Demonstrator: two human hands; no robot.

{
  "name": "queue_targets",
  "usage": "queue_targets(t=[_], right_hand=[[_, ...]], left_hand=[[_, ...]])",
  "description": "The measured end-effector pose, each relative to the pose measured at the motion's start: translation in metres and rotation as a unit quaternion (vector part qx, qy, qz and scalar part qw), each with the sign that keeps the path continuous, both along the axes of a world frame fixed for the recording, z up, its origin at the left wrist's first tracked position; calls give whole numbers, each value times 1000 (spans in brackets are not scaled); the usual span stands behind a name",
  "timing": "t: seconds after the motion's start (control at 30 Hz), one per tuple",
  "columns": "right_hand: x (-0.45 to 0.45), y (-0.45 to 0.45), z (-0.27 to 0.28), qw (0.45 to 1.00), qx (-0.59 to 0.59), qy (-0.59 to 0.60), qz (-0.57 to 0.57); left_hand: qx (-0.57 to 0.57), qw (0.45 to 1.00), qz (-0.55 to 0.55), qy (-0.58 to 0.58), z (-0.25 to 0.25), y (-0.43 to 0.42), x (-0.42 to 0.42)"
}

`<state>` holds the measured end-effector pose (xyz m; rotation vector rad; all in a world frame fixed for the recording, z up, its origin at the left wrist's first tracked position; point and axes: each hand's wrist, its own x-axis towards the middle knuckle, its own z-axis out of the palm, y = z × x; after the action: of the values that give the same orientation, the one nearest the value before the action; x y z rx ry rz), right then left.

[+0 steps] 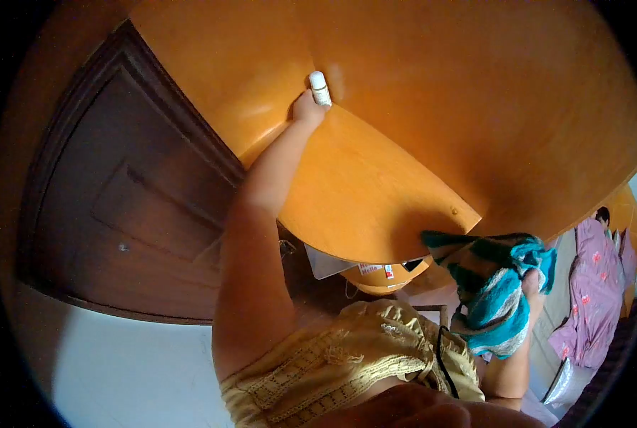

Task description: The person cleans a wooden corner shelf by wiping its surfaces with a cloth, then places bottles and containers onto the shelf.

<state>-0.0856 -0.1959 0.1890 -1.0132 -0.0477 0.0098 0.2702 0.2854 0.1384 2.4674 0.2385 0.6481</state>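
Observation:
My left hand (pixel 308 111) is stretched far forward and closed around the lower part of a small white bottle (pixel 320 88) with a rounded cap. It holds the bottle close to the corner where the orange wooden shelf (pixel 361 185) meets the wall panels. On the right, my right hand (pixel 532 287) grips a bunched cloth (pixel 500 296) with teal, dark green and pale stripes. Part of that cloth hangs by the shelf's front corner, and its folds hide some of my fingers.
A dark brown panelled door (pixel 147 192) stands on the left. Below the shelf are a grey flat object (pixel 327 264) and a box with printed lettering (pixel 370 269). A pink flowered cloth (pixel 595 292) lies at the far right, on what looks like a bed.

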Motion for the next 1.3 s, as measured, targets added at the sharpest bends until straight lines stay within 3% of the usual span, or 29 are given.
queue_targets(t=[0.07, 0.13, 0.37, 0.8, 0.97, 1.1, 1.2, 1.3], right_hand=[[-4, -6, 1, 1000, 22, 15, -9], [-9, -13, 3, 997, 59, 39, -20], [-19, -17, -4, 994, -13, -46, -102], [-21, -37, -26, 993, -35, -17, -108], [-23, -45, -40, 995, 19, 4, -100], [-17, -33, -26, 993, 69, -40, -90], [-12, -70, -57, 965, -58, -100, -237], [-2, -92, -36, 906, -175, -152, -354]], left_hand=[[-32, 999, -14, 22, 6, -8, -6], [17, 992, 122, 17, 29, -35, -33], [9, 995, 99, -22, 2, -21, -16], [59, 993, 106, 11, -2, -18, -8], [64, 986, 139, 67, -1, -22, -6], [71, 984, 163, -1, -2, -28, -9], [93, 985, 142, -1, -9, -22, -2], [106, 987, 114, 45, -3, -22, -1]])
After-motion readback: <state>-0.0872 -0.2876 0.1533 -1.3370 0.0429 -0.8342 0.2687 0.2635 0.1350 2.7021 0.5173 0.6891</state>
